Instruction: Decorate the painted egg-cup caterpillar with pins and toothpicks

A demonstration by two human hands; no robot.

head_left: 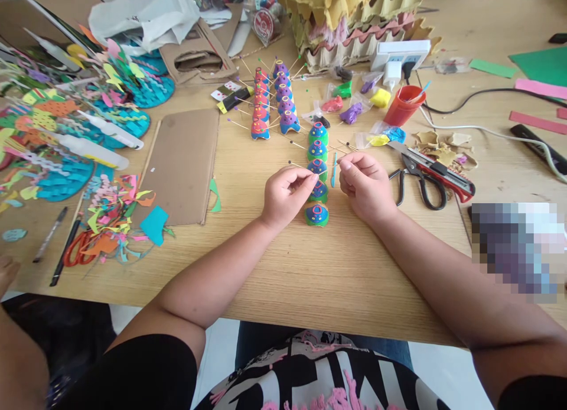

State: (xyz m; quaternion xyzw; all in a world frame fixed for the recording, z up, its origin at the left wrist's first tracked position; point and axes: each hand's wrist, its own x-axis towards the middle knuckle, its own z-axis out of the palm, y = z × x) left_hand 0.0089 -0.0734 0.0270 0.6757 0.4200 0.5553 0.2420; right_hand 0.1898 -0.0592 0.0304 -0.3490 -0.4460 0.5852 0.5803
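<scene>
A column of blue and green domed pieces [316,215] runs away from me on the wooden table. My left hand [287,194] is at its left side, thumb and forefinger pinched near the middle domes; what they hold is too small to name. To the right of the column my right hand [365,182] is closed, with thin sticks showing at its fingertips. Dark-tipped sticks [297,144] poke out left of the column. A small light blue tool [333,171] lies between the column and my right hand. Behind stand a red column [260,127] and a purple column [289,121], both with sticks.
Scissors [432,191] and a red cutter [443,172] lie right of my right hand. A red cup [404,106], clay bags and a power strip [401,52] are behind. Cardboard [181,168] and paper scraps lie left. Another person's hand [6,273] shows at the left edge.
</scene>
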